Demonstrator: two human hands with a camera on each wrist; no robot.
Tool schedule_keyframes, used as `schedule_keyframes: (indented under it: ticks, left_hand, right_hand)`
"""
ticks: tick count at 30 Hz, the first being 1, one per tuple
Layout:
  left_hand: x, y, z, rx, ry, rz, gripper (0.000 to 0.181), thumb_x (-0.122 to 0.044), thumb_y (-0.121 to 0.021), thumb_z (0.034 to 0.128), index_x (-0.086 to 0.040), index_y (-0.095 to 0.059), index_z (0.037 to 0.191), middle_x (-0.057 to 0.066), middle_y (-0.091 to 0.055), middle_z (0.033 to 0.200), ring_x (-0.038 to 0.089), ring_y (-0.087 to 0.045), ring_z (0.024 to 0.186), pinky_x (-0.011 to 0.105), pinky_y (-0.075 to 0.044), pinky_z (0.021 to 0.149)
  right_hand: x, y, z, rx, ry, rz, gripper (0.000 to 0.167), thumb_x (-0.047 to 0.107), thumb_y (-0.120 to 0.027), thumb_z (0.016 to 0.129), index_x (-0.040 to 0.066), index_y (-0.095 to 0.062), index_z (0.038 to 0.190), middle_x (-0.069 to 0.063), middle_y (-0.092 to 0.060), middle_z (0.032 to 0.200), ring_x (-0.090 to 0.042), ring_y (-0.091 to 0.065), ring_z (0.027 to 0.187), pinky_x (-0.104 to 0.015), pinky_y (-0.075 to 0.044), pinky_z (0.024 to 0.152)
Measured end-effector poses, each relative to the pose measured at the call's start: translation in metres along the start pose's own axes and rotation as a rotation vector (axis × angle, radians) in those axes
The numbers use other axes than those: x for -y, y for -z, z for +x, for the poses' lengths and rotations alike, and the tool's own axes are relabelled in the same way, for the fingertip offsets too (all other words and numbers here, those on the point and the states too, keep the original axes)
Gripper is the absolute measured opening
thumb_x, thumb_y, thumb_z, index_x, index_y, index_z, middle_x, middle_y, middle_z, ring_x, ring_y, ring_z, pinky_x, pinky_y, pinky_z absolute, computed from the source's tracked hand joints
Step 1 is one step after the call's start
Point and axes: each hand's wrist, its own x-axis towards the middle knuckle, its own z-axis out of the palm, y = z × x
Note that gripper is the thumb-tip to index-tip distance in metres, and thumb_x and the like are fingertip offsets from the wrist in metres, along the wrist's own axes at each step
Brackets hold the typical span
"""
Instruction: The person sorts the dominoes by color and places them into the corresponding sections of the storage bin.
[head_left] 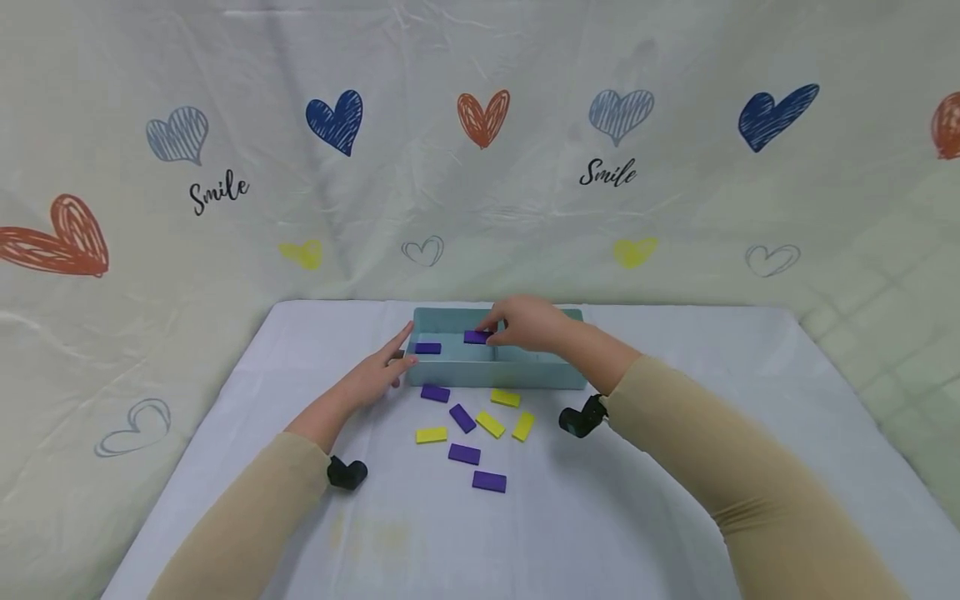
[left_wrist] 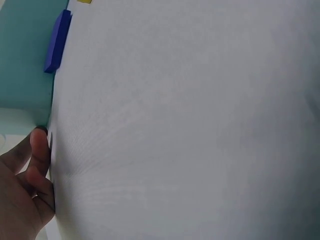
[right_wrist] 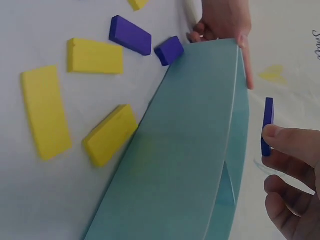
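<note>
- Progress: looks early, my read. One purple block (head_left: 428,348) is inside the teal box (head_left: 498,375), in the left compartment (head_left: 453,353) by the end wall.
- In hand: a second block, the held purple block (head_left: 476,337), is over that same compartment near the divider (head_left: 495,353). Not released, so I don't count it as placed.
- Left outside: eight blocks on the worktop (head_left: 570,533), in front of the box. Four are loose purple blocks (head_left: 464,454), four are yellow blocks (head_left: 491,425). Scattered at mixed angles.
- Nearest to the box: one loose purple and one yellow, just in front of its front wall. Can't tell if either touches it.
- Right compartment (head_left: 528,355): no block in the part I can see. Right hand and forearm cover some of it, so can't confirm the rest.
- Right hand (head_left: 528,323): pinching the held purple block between thumb (right_wrist: 290,140) and fingertips. Right wrist view shows the block on edge; the other fingers are bent and off it.
- Left hand (head_left: 371,377): gripping nothing. Index finger extended along the box's left end, thumb at the near left corner. Probably steadying the box; how hard it presses, can't tell.
</note>
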Motion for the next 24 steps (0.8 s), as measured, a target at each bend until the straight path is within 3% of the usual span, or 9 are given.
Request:
schedule_keyframes:
  ticks: [11,24]
  left_hand:
    - [0.000,-0.001,0.000,-0.003,0.001,-0.002,0.067,-0.058,-0.040,0.1012,-0.054,0.000,0.154,0.012,-0.045,0.146,0.026,-0.059,0.098,0.050,-0.043,0.090]
    - [0.005,-0.002,0.003,-0.006,-0.008,-0.001,0.066,-0.060,-0.040,0.1004,-0.055,0.000,0.153,0.011,-0.045,0.146,0.025,-0.058,0.096,0.048,-0.042,0.088]
  right_hand:
    - [0.015,-0.017,0.040,0.021,-0.001,-0.033,0.031,0.025,-0.071,0.093,0.023,-0.072,0.125,0.005,-0.066,0.105,-0.016,-0.055,0.094,-0.030,-0.049,0.083]
    - [0.019,-0.036,0.060,0.078,0.001,-0.116,0.029,0.019,-0.067,0.097,0.018,-0.072,0.125,0.002,-0.070,0.115,-0.014,-0.062,0.104,-0.032,-0.049,0.093]
